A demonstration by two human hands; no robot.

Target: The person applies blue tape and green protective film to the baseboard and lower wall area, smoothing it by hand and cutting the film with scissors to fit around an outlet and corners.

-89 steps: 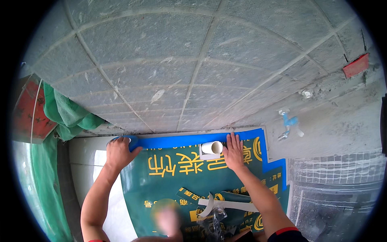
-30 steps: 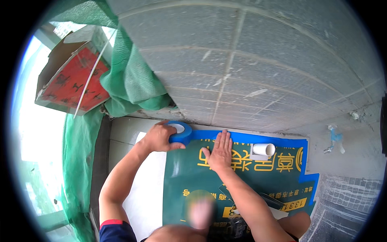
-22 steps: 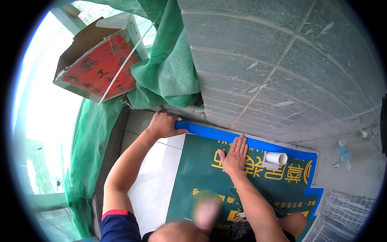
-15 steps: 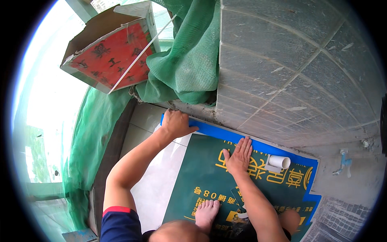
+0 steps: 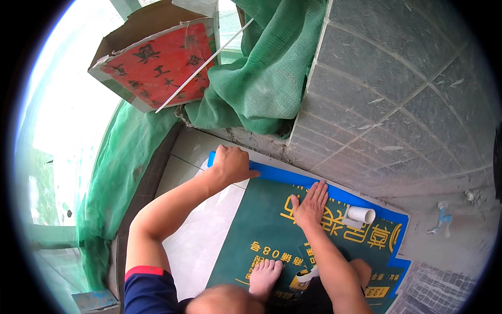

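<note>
A dark green floor sheet [image 5: 240, 235] with yellow print covers the tiles before me. A strip of blue tape [image 5: 282, 176] runs along its far edge by the wall, then turns down its right side. My left hand [image 5: 231, 165] is closed around the tape's left end, where a bit of blue sticks out past the knuckles. My right hand [image 5: 310, 204] lies flat on the sheet, its fingertips on the tape and fingers stretched out. Just right of it, a short white pipe piece [image 5: 361, 214] rests on the sheet.
Pale floor tiles [image 5: 209, 235] show left of the sheet. Grey wall tiles [image 5: 366, 99] rise at the far right, with a blue tap [image 5: 442, 219] low on the wall. Green netting [image 5: 261, 89] hangs beside a torn red and white carton [image 5: 162, 63]. My bare foot [image 5: 265, 277] stands on the sheet.
The view has shifted slightly, so the carton, netting and wall appear further right. Both hands stay at nearly the same places on the tape; the right forearm sits slightly further left.
</note>
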